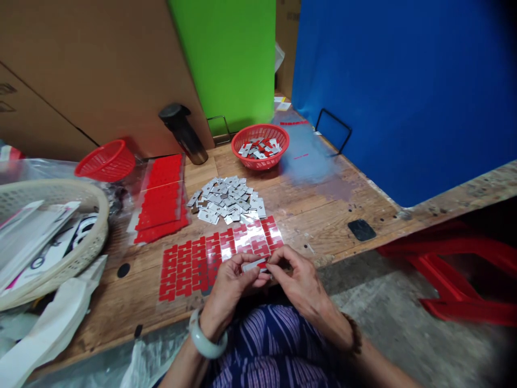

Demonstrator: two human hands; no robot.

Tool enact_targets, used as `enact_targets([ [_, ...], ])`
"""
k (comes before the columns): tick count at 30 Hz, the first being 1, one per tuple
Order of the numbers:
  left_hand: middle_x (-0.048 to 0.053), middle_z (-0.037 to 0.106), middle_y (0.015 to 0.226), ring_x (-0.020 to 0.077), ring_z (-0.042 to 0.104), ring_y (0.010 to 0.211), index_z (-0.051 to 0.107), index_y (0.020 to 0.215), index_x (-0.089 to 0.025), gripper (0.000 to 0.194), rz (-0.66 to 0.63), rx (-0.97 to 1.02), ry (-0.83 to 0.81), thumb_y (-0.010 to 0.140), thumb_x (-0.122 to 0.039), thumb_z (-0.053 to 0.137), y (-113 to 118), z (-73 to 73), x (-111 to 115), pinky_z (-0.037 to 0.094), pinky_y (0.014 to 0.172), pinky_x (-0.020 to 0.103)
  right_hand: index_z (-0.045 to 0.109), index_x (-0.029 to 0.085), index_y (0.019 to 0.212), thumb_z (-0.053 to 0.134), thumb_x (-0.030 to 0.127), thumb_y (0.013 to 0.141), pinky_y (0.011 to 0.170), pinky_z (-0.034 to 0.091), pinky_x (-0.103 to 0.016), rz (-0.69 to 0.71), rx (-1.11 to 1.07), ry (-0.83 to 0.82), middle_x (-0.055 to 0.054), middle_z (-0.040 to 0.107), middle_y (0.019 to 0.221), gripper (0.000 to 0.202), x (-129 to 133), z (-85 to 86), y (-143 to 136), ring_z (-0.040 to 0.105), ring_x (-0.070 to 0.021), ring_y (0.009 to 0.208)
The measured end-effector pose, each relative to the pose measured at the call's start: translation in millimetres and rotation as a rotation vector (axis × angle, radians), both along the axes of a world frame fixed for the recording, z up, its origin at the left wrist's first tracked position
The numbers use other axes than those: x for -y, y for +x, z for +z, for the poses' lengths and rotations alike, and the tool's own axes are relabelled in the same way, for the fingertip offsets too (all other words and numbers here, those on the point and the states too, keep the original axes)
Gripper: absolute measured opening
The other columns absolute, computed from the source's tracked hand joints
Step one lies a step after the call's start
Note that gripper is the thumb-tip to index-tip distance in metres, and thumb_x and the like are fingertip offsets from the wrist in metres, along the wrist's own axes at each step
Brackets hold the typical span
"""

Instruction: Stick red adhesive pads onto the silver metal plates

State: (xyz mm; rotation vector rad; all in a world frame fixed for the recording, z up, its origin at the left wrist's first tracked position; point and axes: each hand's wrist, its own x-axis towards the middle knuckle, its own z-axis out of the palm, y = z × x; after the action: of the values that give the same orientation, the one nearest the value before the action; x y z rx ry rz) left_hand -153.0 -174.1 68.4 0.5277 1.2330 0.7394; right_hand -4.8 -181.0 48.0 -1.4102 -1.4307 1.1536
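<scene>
Close to the table's front edge, my left hand [239, 275] is closed on a small flat metal plate [253, 264], silvery white. My right hand [294, 272] meets it from the right, thumb and forefinger pinched on a small red sticker [262, 265] at the plate's right end. Just beyond my hands lies a clear sheet with rows of red stickers [198, 264]. Behind that sheet is a loose pile of similar metal plates [228, 196]. Part of the held plate is hidden by my fingers.
A red basket [260, 164] at the back holds plates, some with red on them. To the left are stacked red sticker sheets [159, 196], a dark bottle [184, 134], another red basket [107, 161] and a large cream basket [103, 215]. A blue panel [396, 97] stands at right.
</scene>
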Motion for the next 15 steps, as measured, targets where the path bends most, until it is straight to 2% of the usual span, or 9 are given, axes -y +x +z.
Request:
enact_targets([
  [5, 0.007, 0.072, 0.069, 0.0152, 0.068, 0.061, 0.056, 0.094, -0.012, 0.041, 0.015, -0.062, 0.057, 0.062, -0.027, 0.078, -1.2, -0.5, 0.8, 0.054, 0.063, 0.025, 0.053, 0.019, 0.069, 0.051, 0.013, 0.078, 0.064, 0.043, -0.024, -0.028, -0.025, -0.057, 0.002, 0.056, 0.068, 0.011, 1.3, 2.9, -4.5, 0.053, -0.0129, 0.067],
  [9, 0.008, 0.072, 0.069, 0.0166, 0.068, 0.061, 0.057, 0.096, -0.012, 0.042, -0.007, -0.079, 0.081, 0.063, -0.029, 0.077, -2.6, -2.5, 1.2, 0.054, 0.060, 0.025, 0.053, 0.019, 0.065, 0.053, 0.010, 0.074, 0.068, 0.042, -0.025, -0.064, 0.013, 0.039, 0.000, 0.053, 0.076, 0.012, 0.0, 7.7, -3.6, 0.052, -0.0141, 0.075],
  [15, 0.010, 0.073, 0.070, 0.0155, 0.069, 0.060, 0.056, 0.096, -0.011, 0.042, -0.005, -0.076, 0.054, 0.063, -0.027, 0.077, -3.4, -1.2, 0.7, 0.054, 0.060, 0.022, 0.052, 0.019, 0.073, 0.047, 0.009, 0.078, 0.064, 0.040, -0.024, 0.018, -0.003, -0.015, 0.002, 0.053, 0.070, 0.012, -2.3, 8.1, 1.1, 0.051, -0.0124, 0.067],
])
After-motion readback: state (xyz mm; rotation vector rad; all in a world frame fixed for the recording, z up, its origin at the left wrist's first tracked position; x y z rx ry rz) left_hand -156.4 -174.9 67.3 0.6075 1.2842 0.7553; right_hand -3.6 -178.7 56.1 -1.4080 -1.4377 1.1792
